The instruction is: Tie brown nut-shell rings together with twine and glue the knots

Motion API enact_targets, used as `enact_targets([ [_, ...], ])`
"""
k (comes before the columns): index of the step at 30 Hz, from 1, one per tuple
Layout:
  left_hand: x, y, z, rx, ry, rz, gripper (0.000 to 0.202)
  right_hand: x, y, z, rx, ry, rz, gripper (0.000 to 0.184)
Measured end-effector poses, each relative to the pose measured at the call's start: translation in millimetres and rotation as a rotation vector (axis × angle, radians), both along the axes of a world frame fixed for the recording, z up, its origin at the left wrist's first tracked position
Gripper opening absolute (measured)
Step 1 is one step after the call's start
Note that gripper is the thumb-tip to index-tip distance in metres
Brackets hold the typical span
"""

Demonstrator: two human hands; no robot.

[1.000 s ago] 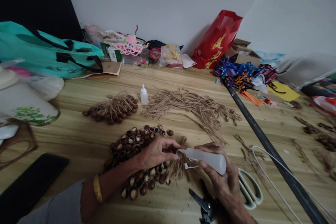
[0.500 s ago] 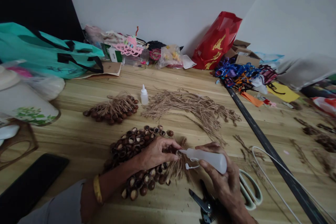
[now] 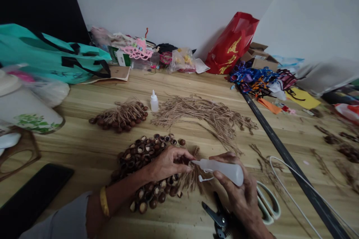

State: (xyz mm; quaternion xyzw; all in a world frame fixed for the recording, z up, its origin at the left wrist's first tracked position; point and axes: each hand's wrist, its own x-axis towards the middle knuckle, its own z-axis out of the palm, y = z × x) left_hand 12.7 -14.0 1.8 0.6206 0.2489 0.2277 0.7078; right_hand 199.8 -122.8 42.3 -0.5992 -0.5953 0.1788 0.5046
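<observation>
Left hand, grip closed, pinching twine-strung nut shells on the wooden tabletop. Right hand, grip pressed around a white plastic squeeze bottle, its nozzle just beside the left hand's fingers.

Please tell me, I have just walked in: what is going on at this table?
A person sits at a light wooden table. The left hand pinches a dark brown nut shell strung on tan twine. The right hand holds a white plastic squeeze bottle, its nozzle at that shell. A heap of brown nut shells lies under the left wrist, and white-handled scissors lie beside the right hand.
</observation>
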Motion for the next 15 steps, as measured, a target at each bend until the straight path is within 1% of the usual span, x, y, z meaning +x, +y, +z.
enact_targets([
  [5, 0.2, -0.1, -0.2, -0.005, -0.028, -0.018, 0.028, 2.8, -0.7, -3.4, -0.028, 0.019, 0.074, 0.015],
  [11, 1.0, -0.2, 0.0, -0.008, -0.027, -0.020, 0.026, 0.1, 0.0, 0.3, -0.034, 0.023, 0.079, 0.012],
  [15, 0.3, -0.3, 2.6, 0.011, -0.013, -0.012, 0.027, -0.1, -1.6, -0.8, -0.050, 0.046, 0.090, 0.014],
])
